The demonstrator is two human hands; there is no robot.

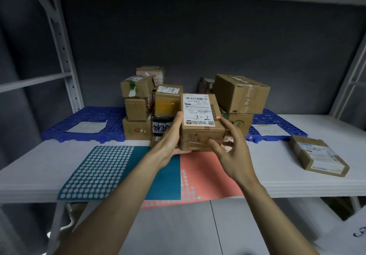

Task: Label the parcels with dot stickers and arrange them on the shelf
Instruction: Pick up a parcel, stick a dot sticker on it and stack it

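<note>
My left hand (170,145) grips a small cardboard parcel (204,136) from its left side and underneath, holding it above the shelf. Its white shipping label (198,109) has "3-2" written on it by hand. My right hand (235,155) is at the parcel's right side with fingers spread. Its index fingertip carries a pink dot sticker (218,117) at the label's right edge. Below lie a teal sticker sheet (103,171) and a pink sticker sheet (208,175) on the white shelf board (297,183).
A pile of several cardboard parcels (138,108) stands behind on blue perforated mats (89,120), with a bigger box (240,94) on the right. One flat parcel (318,155) lies alone at the right. Grey shelf posts (65,56) rise on the left.
</note>
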